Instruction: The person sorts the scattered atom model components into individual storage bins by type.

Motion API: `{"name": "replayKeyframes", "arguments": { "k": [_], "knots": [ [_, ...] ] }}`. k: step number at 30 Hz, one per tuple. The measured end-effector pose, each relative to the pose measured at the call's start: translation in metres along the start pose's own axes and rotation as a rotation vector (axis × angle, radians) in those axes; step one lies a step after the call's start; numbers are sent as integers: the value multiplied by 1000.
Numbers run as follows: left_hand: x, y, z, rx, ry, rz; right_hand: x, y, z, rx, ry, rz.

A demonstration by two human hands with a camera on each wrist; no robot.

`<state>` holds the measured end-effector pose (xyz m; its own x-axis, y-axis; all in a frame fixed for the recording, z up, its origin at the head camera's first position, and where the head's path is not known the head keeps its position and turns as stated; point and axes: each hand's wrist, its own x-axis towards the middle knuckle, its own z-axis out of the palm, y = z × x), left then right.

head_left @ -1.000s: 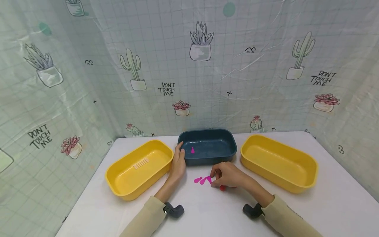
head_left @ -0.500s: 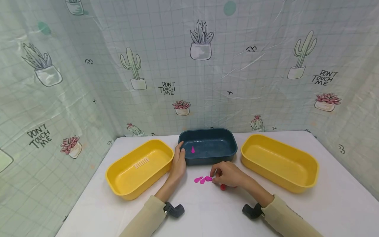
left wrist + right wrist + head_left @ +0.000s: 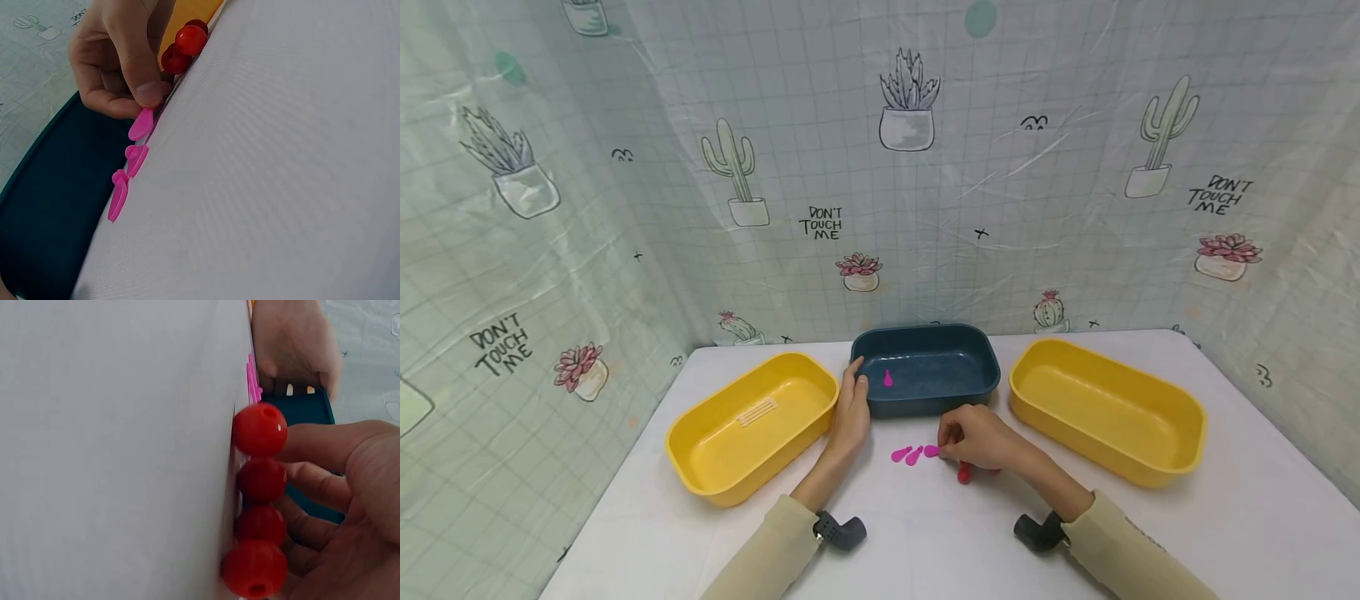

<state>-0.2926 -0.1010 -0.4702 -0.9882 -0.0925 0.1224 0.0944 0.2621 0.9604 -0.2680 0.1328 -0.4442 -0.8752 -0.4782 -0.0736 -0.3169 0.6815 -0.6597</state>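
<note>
My right hand [image 3: 973, 437] pinches a pink teardrop-shaped piece [image 3: 142, 125] by its narrow end, between thumb and finger, low over the white table. Beside it lie two more such pieces [image 3: 914, 456], each with a small ring at its narrow end, side by side in front of the dark blue bin [image 3: 935, 409]. Another pink teardrop piece [image 3: 888, 379] is inside that bin. My left hand [image 3: 850, 414] rests at the bin's left end, fingers along the rim. Several round red beads [image 3: 259, 430] with holes sit under and beside my right hand, partly hidden in the head view.
At the left stands a yellow bin [image 3: 722, 498] with some thin pale sticks [image 3: 757, 412] in it. Another yellow bin [image 3: 1105, 446] stands at the right, angled. A patterned curtain [image 3: 962, 192] closes off the back and sides of the white table [image 3: 940, 542].
The pink piece at my right fingertips has turned from slanted to lying nearly sideways, narrow end towards the thumb. My right hand has shifted slightly to the right. The left hand stays put.
</note>
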Motion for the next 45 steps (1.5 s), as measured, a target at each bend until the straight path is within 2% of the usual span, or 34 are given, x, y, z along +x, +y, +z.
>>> {"name": "replayKeyframes", "arguments": {
  "k": [18, 31, 45],
  "knots": [
    [2, -2, 2, 13, -9, 2, -1, 1, -11, 34, 42, -21],
    [1, 0, 1, 5, 2, 6, -3, -3, -20, 84, 51, -107],
    [0, -1, 1, 6, 11, -1, -5, -11, -24, 140, 144, -65]
  ]
}}
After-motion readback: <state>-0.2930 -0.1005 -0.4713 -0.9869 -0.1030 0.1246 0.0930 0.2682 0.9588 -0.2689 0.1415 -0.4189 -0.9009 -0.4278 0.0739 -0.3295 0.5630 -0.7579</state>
